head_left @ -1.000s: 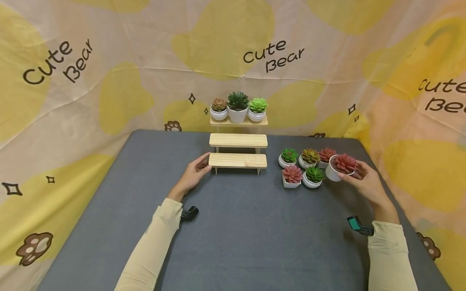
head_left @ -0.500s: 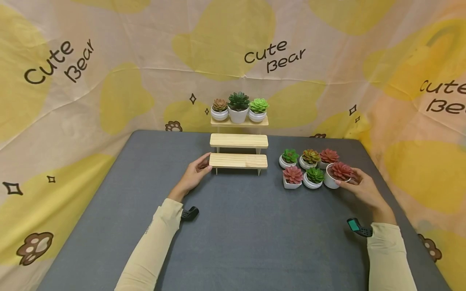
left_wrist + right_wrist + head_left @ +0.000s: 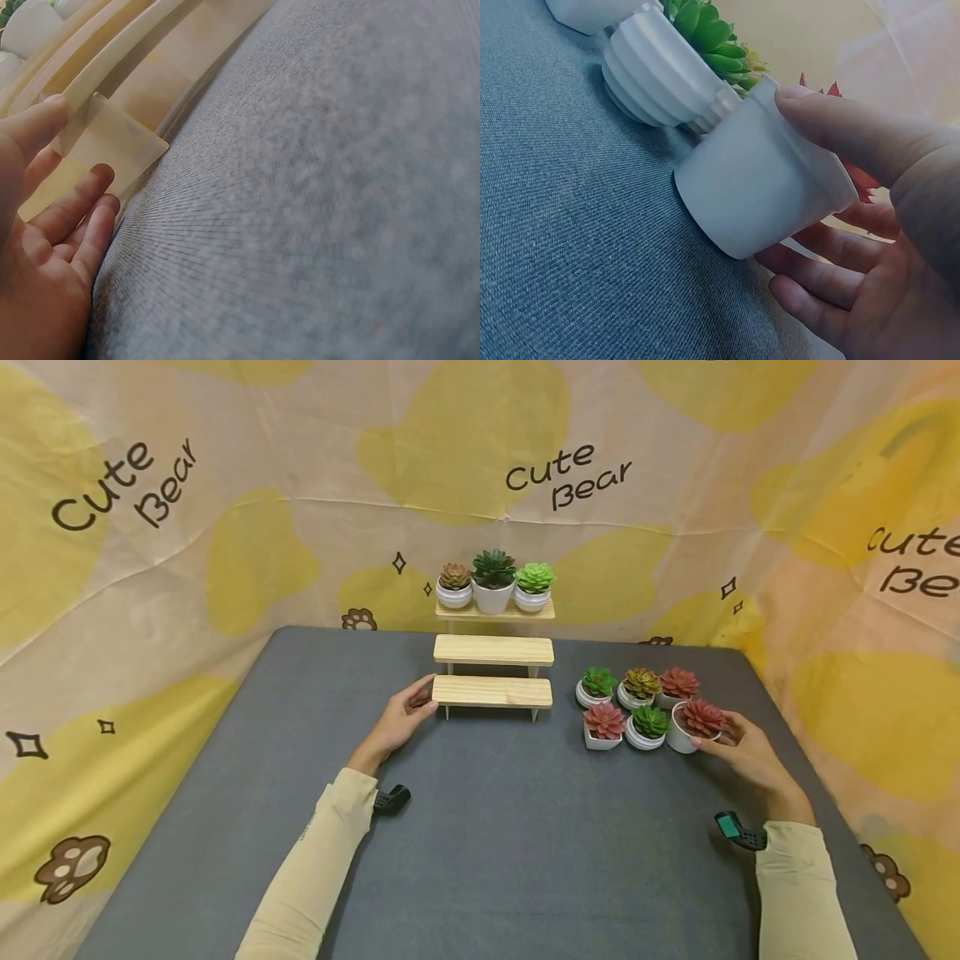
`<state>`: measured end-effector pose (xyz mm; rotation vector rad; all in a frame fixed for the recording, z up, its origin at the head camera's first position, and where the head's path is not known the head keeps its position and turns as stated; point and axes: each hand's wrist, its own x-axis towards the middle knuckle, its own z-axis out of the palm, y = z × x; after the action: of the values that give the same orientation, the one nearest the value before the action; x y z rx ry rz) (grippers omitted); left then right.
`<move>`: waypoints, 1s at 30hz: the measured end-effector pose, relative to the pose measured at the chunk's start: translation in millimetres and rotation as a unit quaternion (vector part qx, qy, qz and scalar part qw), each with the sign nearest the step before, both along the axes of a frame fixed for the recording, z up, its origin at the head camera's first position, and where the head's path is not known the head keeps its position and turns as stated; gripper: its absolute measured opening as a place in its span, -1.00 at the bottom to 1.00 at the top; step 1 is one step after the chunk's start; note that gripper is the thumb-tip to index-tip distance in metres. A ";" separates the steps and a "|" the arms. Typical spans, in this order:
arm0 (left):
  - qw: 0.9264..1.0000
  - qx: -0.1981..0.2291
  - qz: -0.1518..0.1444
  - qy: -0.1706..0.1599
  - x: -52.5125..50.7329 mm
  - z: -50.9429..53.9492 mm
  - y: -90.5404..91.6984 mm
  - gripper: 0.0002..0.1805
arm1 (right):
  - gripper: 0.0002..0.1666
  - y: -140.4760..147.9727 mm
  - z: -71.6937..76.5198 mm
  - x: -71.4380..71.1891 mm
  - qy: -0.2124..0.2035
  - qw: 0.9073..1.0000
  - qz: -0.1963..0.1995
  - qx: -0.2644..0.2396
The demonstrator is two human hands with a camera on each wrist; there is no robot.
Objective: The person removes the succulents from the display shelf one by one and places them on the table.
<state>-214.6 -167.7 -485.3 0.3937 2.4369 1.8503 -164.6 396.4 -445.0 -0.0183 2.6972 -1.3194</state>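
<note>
The right hand (image 3: 757, 758) holds a white round pot with a red succulent (image 3: 702, 717) by its rim; in the right wrist view the thumb lies on the rim of the pot (image 3: 757, 176), fingers around the far side, and its base meets the cloth. Beside it stands a ribbed white pot with a green succulent (image 3: 648, 722). The left hand (image 3: 392, 723) touches the left end of the lowest shelf (image 3: 491, 692) of a three-step wooden stand. In the left wrist view the left hand (image 3: 56, 255) has its thumb at the board's end, other fingers beside the translucent leg (image 3: 116, 142).
Three potted succulents (image 3: 493, 580) stand on the top shelf; the middle shelf (image 3: 493, 650) is bare. Left of and behind the held pot are a pink succulent (image 3: 603, 721), a green one (image 3: 598, 682), a yellow-red one (image 3: 641, 683) and a red one (image 3: 679, 682). Patterned cloth (image 3: 465, 452) hangs behind.
The right hand has brought the red succulent's pot down and slightly left, from above the cloth to beside the green one in the front row. The left hand has stayed at the lowest shelf.
</note>
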 end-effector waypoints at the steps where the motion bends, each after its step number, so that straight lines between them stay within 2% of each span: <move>1: 1.000 -0.001 0.000 -0.001 -0.4 -0.3 0.0 -0.37 | -0.01 0.0 0.2 -0.4 -0.009 1.000 0.001 0.000; 6: 1.000 -0.002 -0.001 -0.005 -0.6 0.3 0.2 -0.37 | 0.04 0.8 -0.3 -0.9 -0.028 1.000 0.006 -0.007; 11: 1.000 -0.008 0.000 0.001 0.2 0.3 0.3 -0.36 | 0.02 1.9 -0.6 0.5 -0.018 1.000 0.017 -0.013; 14: 1.000 -0.006 0.001 0.001 -0.7 -0.5 0.3 -0.36 | -0.02 3.5 2.1 1.2 -0.001 1.000 0.023 0.000; 18: 1.000 -0.008 0.000 0.001 -0.1 -2.6 0.7 -0.36 | -0.12 8.9 7.7 6.4 0.037 0.999 0.015 0.022; 21: 1.000 -0.008 0.001 0.001 0.7 -3.5 1.4 -0.36 | -0.27 13.7 13.9 12.4 0.074 0.997 -0.007 -0.002; 24: 1.000 -0.008 -0.001 0.001 1.1 -3.1 1.6 -0.36 | -0.43 14.0 22.0 15.9 0.131 0.990 -0.028 -0.038; 27: 1.000 -0.008 -0.001 0.003 1.2 -2.1 1.4 -0.35 | -0.47 8.2 33.5 14.8 0.173 0.983 -0.032 -0.056; 30: 1.000 -0.008 0.002 0.005 1.0 -1.3 -0.2 -0.35 | -0.47 -2.3 46.3 10.2 0.187 0.981 -0.029 -0.051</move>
<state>-213.7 -167.8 -486.6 0.3981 2.4594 1.8326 -154.3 394.1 -398.7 -0.2229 2.9464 -1.6133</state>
